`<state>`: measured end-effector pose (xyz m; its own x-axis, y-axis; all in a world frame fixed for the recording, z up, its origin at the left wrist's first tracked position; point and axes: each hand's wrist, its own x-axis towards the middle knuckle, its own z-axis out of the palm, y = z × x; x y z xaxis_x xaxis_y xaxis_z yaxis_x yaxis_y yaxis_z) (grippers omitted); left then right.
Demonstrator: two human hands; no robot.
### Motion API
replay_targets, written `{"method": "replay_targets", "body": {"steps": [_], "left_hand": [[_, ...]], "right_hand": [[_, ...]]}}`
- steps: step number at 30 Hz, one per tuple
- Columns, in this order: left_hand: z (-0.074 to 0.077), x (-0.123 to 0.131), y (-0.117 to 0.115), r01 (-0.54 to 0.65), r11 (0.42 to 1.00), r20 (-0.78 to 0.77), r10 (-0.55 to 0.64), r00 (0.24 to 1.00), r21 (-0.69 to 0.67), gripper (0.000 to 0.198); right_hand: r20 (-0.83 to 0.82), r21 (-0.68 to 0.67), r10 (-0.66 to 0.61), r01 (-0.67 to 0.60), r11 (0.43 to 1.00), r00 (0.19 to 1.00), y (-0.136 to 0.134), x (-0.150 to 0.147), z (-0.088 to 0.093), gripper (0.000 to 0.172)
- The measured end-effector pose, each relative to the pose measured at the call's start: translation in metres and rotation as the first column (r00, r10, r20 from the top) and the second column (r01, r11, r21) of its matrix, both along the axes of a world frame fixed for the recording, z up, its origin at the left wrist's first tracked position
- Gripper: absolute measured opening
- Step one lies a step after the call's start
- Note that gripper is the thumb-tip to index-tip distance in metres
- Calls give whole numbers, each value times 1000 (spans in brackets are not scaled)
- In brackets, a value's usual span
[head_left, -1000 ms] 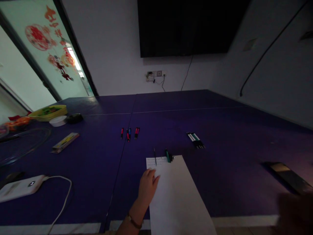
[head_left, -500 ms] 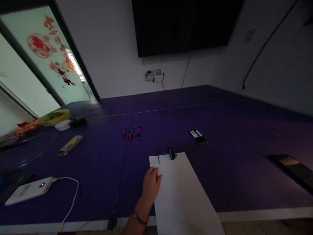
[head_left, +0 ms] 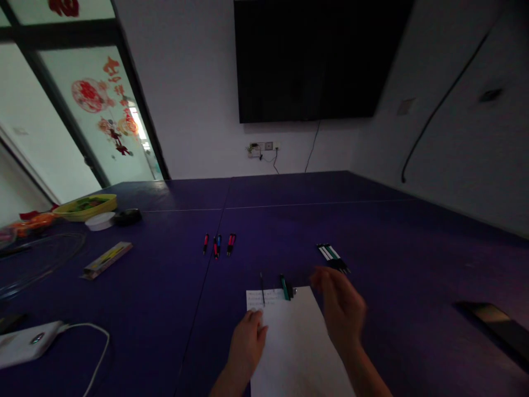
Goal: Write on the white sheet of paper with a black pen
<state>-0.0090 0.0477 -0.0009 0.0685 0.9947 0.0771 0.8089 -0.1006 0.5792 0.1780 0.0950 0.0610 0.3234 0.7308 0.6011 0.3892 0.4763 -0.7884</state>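
My left hand (head_left: 248, 337) rests on the left edge of a white paper sheet (head_left: 297, 342), fingers lying loosely with nothing in them. Just beyond its fingertips, a thin dark stick like a pen refill (head_left: 263, 292) lies across handwritten lines at the sheet's top. Dark green pen parts (head_left: 285, 288) lie at the top edge, beside black pieces too small to make out. My right hand (head_left: 345, 309) hovers over the sheet's right side, bent and blurred; whether it holds anything is unclear. Nearest to it is a row of white and green pens (head_left: 329, 253), partly behind its fingers.
Several red and blue pens (head_left: 217, 246) lie further back on the purple table (head_left: 165, 309). To the left are a flat box (head_left: 108, 259), a white power bank (head_left: 31, 343) with its cable, and a yellow basket (head_left: 93, 207). A dark phone (head_left: 496, 322) lies at right.
My right hand has come into view over the sheet's right side. My left hand stays at the sheet's left edge. The camera has tilted up, so the table sits lower in view.
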Motion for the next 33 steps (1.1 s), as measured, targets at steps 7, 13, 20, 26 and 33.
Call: {"method": "replay_targets", "body": {"steps": [7, 13, 20, 26, 33], "left_hand": [[9, -9, 41, 19, 973, -62, -5, 998, 228, 27], [-8, -13, 49, 24, 963, -60, -8, 998, 268, 27], [-9, -12, 47, 88, 957, -124, -56, 991, 275, 24], [-7, -11, 46, 120, 957, -145, -83, 986, 266, 23], [-7, -10, 45, 147, 951, -156, -107, 982, 273, 23]], "right_hand": [[310, -339, 120, -8, 941, 943, 50, 9, -66, 36], [289, -427, 171, -33, 903, 942, 45, 13, -79, 30], [263, -465, 225, -81, 882, 938, 48, 11, -85, 28], [280, -460, 243, -92, 883, 929, 48, 9, -79, 26], [251, -420, 251, -129, 899, 935, 47, 6, -75, 24]]}}
